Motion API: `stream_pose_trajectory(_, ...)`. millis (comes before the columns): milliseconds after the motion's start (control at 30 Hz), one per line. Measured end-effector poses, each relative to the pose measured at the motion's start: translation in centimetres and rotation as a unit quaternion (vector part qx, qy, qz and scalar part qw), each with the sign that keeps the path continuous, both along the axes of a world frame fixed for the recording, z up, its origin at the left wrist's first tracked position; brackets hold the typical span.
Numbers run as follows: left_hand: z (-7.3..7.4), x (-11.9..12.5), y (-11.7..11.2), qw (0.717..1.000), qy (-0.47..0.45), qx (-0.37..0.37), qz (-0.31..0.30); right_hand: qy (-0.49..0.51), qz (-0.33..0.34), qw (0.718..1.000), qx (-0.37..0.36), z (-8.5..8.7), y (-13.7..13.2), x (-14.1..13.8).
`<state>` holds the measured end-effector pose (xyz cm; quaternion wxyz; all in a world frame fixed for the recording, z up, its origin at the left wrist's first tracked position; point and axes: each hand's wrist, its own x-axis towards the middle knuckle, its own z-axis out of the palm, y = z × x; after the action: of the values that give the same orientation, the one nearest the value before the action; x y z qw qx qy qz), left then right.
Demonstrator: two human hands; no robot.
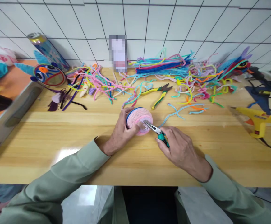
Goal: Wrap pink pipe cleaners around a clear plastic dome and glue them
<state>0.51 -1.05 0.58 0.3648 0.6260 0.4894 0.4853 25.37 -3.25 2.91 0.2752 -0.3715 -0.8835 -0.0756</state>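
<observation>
My left hand (123, 130) grips a round pink coil of fuzzy pipe cleaner (138, 115) with a blue edge, its thumb lying across the pale lilac centre. In my right hand (178, 146) is a pair of long-nose pliers (160, 134) with green and black handles. The plier tips touch the lilac middle of the coil; whether the jaws pinch a strand there is too small to tell. Behind the coil lie yellow and green cutting pliers (162, 93), jaws pointing right. Loose light-blue pipe cleaners (179, 113) rest to the right of the coil.
A yellow glue gun (258, 119) with a black cord lies at the right. Along the tiled wall are a bundle of pipe cleaners (161, 67), tangled strands (103, 81), a propped phone (118, 53) and a can (48, 51). A colourful fish-like figure (49, 74) stands at the left.
</observation>
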Motion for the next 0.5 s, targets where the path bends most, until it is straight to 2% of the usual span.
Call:
stream_pose_trajectory(333, -0.04, -0.01, 0.13, 1.000, 0.001, 0.002, -0.001, -0.007, -0.007, 1.000, 0.013, 0.01, -0.26, -0.08)
stream_pose_trajectory(500, 0.20, 0.06, 0.09, 1.000, -0.007, -0.007, -0.012, 0.001, -0.011, 1.000, -0.007, -0.18, -0.35, -0.04)
